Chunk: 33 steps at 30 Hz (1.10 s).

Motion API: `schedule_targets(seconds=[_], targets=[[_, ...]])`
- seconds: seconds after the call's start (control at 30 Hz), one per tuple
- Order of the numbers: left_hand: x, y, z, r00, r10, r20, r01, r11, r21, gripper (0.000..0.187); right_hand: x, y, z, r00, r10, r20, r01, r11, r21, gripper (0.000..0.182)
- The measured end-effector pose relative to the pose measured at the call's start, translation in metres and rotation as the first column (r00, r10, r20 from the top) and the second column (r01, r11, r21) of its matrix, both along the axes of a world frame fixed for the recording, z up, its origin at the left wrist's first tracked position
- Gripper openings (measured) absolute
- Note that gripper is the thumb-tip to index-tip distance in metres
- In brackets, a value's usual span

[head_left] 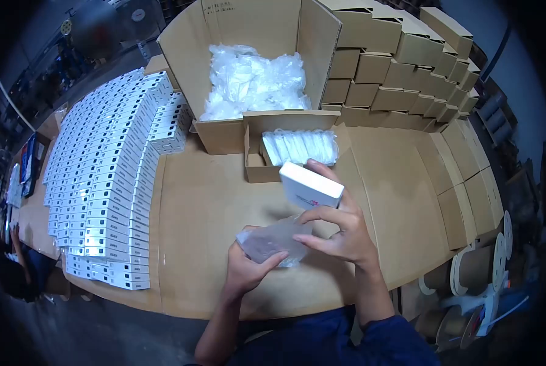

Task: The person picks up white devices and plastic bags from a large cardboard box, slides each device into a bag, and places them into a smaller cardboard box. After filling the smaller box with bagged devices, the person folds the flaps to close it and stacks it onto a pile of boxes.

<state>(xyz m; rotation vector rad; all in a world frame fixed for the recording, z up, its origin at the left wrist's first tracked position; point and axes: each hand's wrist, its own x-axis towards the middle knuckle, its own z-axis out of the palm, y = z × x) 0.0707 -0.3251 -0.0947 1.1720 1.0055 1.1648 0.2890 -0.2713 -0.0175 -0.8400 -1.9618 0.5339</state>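
My right hand (346,229) holds a small white box (309,186) tilted up between its fingers, with faint printing on the lower edge. The thumb and a finger of the same hand also touch the edge of a clear plastic bag (273,240). Around the bag's left side, my left hand (251,268) is closed, its thumb lying across the plastic. Just beyond the hands stands a small open carton (264,175) with a row of white bagged packs (300,147) inside.
Stacked white boxes (102,177) fill the left side of the cardboard-covered table (193,244). A large open carton (224,137) of clear plastic bags (255,79) stands at the back. Brown cartons (370,67) are piled back right. Spools (474,268) sit off the right edge; a person (20,262) is far left.
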Motion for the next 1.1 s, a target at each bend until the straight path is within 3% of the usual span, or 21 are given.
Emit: schedule_targets(seconds=[0.17,0.27,0.47,0.63,0.73,0.87,1.0,1.1], targets=[[0.004,0.007,0.001,0.999,0.015,0.034,-0.016,1.000,0.017,0.044,-0.005,0.014,-0.002,0.979,0.198,0.055,-0.191,0.976,-0.109,0.020],[0.000,0.010,-0.006,0.979,0.028,-0.201,-0.030,1.000,-0.008,0.042,-0.010,0.015,-0.005,0.969,0.245,0.041,-0.237,0.961,-0.144,0.015],[0.004,0.007,-0.037,0.957,0.111,-0.267,-0.113,0.994,0.006,0.045,-0.013,0.017,-0.021,0.911,0.411,-0.028,-0.406,0.884,-0.232,0.016],[0.009,0.005,-0.023,0.979,0.058,-0.195,-0.057,0.998,0.009,0.042,-0.017,0.017,-0.017,0.963,0.270,-0.002,-0.267,0.953,-0.145,0.013],[0.008,0.003,-0.011,0.950,0.048,-0.308,-0.023,0.996,0.086,0.042,-0.012,0.025,-0.017,0.951,0.299,0.079,-0.283,0.944,-0.167,0.017],[0.004,0.003,-0.021,0.961,0.009,-0.276,0.016,0.996,0.086,0.042,-0.002,0.040,-0.013,0.865,0.497,0.072,-0.440,0.819,-0.367,0.022],[0.002,0.006,-0.019,0.949,0.002,-0.314,0.026,0.996,0.085,0.041,-0.011,0.040,0.000,0.861,0.369,0.350,-0.300,0.924,-0.236,0.021],[-0.001,0.007,-0.019,0.921,-0.001,-0.390,0.050,0.992,0.115,0.040,-0.010,0.049,-0.005,0.866,0.373,0.332,-0.306,0.922,-0.239,0.019]])
